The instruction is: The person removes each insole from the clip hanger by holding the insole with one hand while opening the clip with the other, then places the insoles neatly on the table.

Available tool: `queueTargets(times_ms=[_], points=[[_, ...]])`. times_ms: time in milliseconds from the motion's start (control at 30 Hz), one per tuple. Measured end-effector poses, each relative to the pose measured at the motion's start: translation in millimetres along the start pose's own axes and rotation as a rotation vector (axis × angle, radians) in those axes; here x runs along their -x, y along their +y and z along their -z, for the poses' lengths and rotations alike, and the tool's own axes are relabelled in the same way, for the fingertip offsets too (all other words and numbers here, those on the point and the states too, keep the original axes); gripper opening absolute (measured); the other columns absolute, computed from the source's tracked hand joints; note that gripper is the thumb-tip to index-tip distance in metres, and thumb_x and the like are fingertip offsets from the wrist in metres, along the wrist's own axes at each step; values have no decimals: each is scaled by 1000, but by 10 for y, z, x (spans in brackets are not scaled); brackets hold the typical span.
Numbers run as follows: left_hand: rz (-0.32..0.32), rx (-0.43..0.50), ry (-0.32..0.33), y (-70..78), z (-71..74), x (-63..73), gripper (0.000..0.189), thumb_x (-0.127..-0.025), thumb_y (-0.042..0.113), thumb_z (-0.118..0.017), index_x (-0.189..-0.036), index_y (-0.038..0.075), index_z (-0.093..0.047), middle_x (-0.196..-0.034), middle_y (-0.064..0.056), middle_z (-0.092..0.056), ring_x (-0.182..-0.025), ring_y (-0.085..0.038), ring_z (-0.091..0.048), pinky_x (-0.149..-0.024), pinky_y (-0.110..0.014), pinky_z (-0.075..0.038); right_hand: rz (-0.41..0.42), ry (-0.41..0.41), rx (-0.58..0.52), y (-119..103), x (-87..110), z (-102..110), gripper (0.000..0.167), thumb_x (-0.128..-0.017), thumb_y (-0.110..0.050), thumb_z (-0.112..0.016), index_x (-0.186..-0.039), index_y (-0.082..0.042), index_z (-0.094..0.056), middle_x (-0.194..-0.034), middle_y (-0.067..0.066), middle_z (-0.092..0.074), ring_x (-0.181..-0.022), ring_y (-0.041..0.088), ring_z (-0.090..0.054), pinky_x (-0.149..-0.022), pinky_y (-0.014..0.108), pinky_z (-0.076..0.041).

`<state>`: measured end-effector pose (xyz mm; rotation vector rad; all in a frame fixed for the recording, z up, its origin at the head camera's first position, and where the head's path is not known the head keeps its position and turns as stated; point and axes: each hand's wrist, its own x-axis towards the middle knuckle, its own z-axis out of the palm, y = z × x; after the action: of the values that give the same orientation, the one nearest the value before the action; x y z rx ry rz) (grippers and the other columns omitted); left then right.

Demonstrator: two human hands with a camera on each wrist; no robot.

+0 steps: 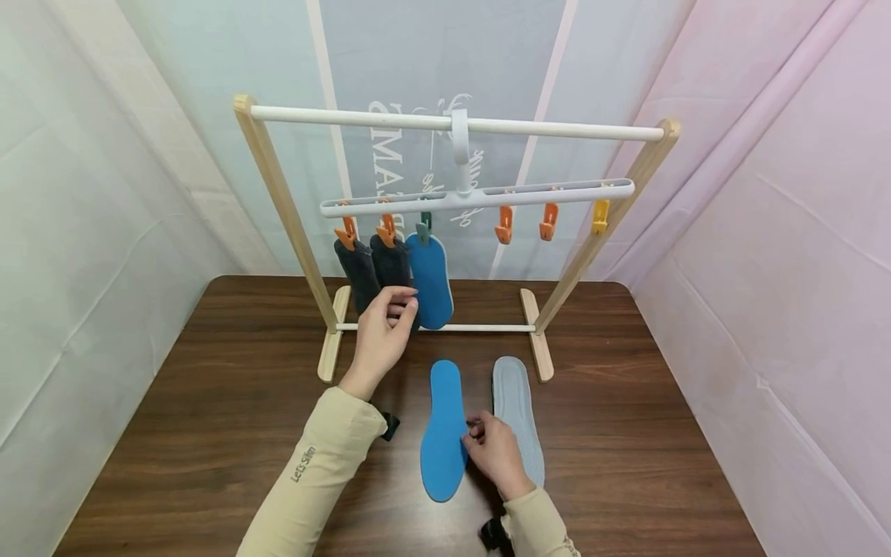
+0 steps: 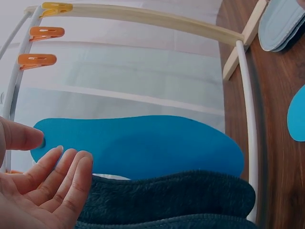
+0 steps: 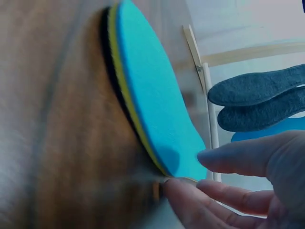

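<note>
My left hand [image 1: 385, 325] is raised before the hanging insoles, its fingers loosely bent with nothing between them. Behind it hang two dark fuzzy insoles [image 1: 356, 272] on orange clips [image 1: 386, 230]. A blue insole [image 2: 143, 143] hangs beside them from a green clip [image 1: 423, 230]. On the table side, my right hand [image 1: 497, 450] pinches the right edge of another blue insole [image 1: 444, 433], thumb over its top and fingertips at the rim. Yellow and black layers show along that insole's side [image 3: 116, 62] in the right wrist view.
A grey insole [image 1: 515, 394] lies just right of my right hand. The wooden rack [image 1: 278, 193] stands at the back of the brown table [image 1: 230, 433]. From its rod hangs a white clip hanger [image 1: 557, 191], with two orange clips [image 1: 548, 222] and a yellow clip [image 1: 600, 216] at right.
</note>
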<state>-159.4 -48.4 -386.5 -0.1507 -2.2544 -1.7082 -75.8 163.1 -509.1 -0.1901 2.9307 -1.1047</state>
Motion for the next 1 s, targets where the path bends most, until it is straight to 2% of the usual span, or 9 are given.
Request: queueTargets(times_ms=[100, 200, 333, 533, 800, 1000], points=[[-2, -3, 5, 1, 9, -5, 24, -98, 15, -54, -119, 5, -61, -111, -12, -62, -94, -24, -61, -78, -37, -52, 26, 40, -6, -4, -80, 33, 16, -84, -2, -68, -99, 3, -66, -75, 3, -61, -62, 11, -58, -56, 22, -48], [-4, -5, 15, 4, 21, -12, 24, -98, 15, -54, -118, 6, -61, -111, -11, -63, -94, -23, -61, -78, -36, -52, 87, 75, -31, -2, -170, 68, 18, -84, -2, -68, -101, 3, -66, -79, 5, -64, -65, 13, -61, -58, 23, -51], [-3, 5, 17, 27, 24, -16, 23, -98, 16, -54, -118, 6, -61, -111, -10, -63, -95, -23, -61, -78, -35, -52, 145, 104, -120, -8, -297, 101, 21, -85, -1, -67, -105, 4, -66, -87, 10, -68, -73, 20, -66, -64, 27, -54], [-14, 8, 25, 63, -4, -17, 24, -98, 17, -55, -118, 7, -62, -111, -11, -63, -94, -24, -61, -77, -35, -52, 128, 110, -246, -79, -495, 153, 24, -90, -4, -64, -114, 2, -63, -99, 15, -68, -86, 27, -66, -72, 30, -55], [-23, 17, 23, 59, -7, -26, 24, -98, 14, -55, -119, 5, -60, -112, -12, -62, -95, -25, -61, -78, -35, -51, 110, 97, -284, -196, -720, 183, 26, -92, -9, -63, -117, -2, -63, -104, 13, -67, -91, 27, -65, -77, 32, -55], [-75, 2, 25, 71, 23, -35, 27, -98, 16, -55, -121, 3, -59, -113, -14, -61, -95, -25, -60, -78, -34, -51, 113, 110, -314, -274, -895, 184, 31, -92, -12, -64, -122, -5, -60, -112, 14, -64, -99, 27, -64, -80, 35, -55]])
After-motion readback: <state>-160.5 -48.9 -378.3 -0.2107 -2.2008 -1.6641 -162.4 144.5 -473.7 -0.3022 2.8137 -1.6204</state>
